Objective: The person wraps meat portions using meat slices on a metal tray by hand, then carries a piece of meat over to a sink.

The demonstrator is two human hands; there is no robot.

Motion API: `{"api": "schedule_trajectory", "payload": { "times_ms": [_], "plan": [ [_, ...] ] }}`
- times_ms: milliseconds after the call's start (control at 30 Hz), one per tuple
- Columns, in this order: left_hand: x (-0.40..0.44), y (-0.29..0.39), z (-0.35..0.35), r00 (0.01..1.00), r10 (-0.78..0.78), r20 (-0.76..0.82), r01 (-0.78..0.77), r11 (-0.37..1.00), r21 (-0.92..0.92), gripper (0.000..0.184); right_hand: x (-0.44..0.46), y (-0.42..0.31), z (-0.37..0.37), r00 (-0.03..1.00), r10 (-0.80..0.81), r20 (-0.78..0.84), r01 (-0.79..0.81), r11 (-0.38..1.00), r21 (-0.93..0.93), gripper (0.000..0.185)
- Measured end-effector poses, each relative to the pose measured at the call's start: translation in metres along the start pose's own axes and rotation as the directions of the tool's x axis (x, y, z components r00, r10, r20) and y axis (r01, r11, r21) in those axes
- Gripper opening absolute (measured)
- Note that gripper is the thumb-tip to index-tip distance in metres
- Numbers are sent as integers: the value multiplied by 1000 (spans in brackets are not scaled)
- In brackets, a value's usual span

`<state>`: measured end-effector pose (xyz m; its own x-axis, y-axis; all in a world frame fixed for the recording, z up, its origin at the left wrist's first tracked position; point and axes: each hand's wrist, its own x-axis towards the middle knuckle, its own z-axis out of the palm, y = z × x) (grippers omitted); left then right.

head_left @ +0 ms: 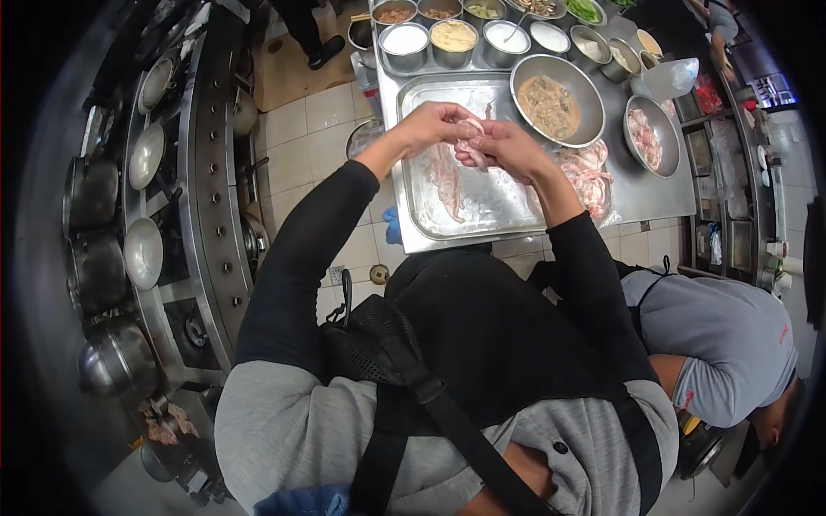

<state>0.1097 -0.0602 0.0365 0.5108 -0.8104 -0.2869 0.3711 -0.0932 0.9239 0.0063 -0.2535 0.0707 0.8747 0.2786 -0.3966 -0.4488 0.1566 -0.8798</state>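
My left hand (434, 127) and my right hand (509, 148) meet above a metal tray (501, 205), both closed on a piece of pale pink raw meat (469, 155). The fingers partly cover the meat. A long strip of raw meat (445, 182) lies on the left part of the tray. Right of my right hand is a pile of raw meat (589, 178), seemingly on clear plastic. Beyond that hand stands a steel bowl (519, 79) with meat pieces in a brownish sauce (552, 107).
Several metal containers of ingredients line the far edge, including a yellowish paste (453, 35). A second bowl of raw meat (645, 139) stands at right. Stoves with woks (144, 252) run along the left. A co-worker in a grey shirt (718, 335) bends close on my right.
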Motion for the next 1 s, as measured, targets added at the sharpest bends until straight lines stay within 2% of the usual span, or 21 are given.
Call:
{"api": "schedule_trajectory", "payload": {
  "times_ms": [67,133,167,267,333,367,433,467,500,533,567,600,667,700,767,800,833,867,900,967,1000],
  "plan": [
    [3,10,-13,998,29,-52,-16,971,240,21,6,-5,10,996,-42,-75,32,991,-130,17],
    [4,15,-23,995,53,-86,-37,985,169,19,13,-4,15,984,-97,-152,58,968,-244,17],
    [2,17,-28,993,59,-105,-45,990,132,18,13,-1,19,980,-89,-177,63,987,-151,18],
    [-9,14,-28,973,-11,-231,-34,981,-190,16,21,19,22,964,-65,-257,97,989,114,18],
    [-9,1,-31,951,-60,-302,-46,942,-332,17,19,34,23,968,-69,-242,125,967,221,17],
    [-8,-6,-33,937,-45,-345,-63,953,-295,17,18,42,25,969,-67,-236,134,951,278,17],
    [-4,-18,-36,906,-20,-423,-83,971,-223,16,17,54,30,967,-25,-255,90,964,248,19],
    [0,-24,-36,876,31,-481,-70,996,-63,13,17,60,32,965,0,-261,62,971,231,19],
    [-1,-25,-36,864,167,-474,-52,968,246,13,18,66,34,963,25,-267,33,977,213,20],
    [-2,-26,-37,856,295,-425,-29,847,531,13,21,71,39,952,28,-306,23,987,159,23],
    [-1,-26,-37,851,403,-338,-2,645,765,13,23,76,41,946,47,-320,-26,997,67,25],
    [-3,-22,-32,874,312,-372,86,654,752,17,24,75,45,940,62,-336,-75,997,-25,26],
    [6,-36,-37,848,454,-274,57,435,899,20,25,73,50,931,79,-356,-190,939,-287,38],
    [7,-38,-37,832,513,-210,48,311,949,22,27,76,48,938,-21,-345,-167,847,-505,39],
    [4,-41,-39,706,671,-226,10,310,951,26,32,81,43,945,-196,-260,-123,524,-843,42],
    [7,-41,-38,633,740,-226,-22,309,951,27,32,80,45,944,-193,-268,-157,454,-877,42],
    [14,-45,-48,697,663,-273,79,308,948,30,29,77,48,937,-186,-295,-209,378,-902,44],
    [17,-46,-51,732,577,-362,156,375,914,30,24,76,51,929,-189,-319,-235,366,-900,45],
    [20,-48,-57,750,562,-350,152,368,917,29,17,78,49,934,-210,-288,-202,354,-913,50],
    [25,-58,-67,721,625,-299,101,332,938,16,1,80,49,945,-190,-265,-190,339,-921,51],
    [23,-56,-63,652,700,-293,105,300,948,18,-16,71,46,944,-170,-284,-195,407,-892,49]
  ]
}}
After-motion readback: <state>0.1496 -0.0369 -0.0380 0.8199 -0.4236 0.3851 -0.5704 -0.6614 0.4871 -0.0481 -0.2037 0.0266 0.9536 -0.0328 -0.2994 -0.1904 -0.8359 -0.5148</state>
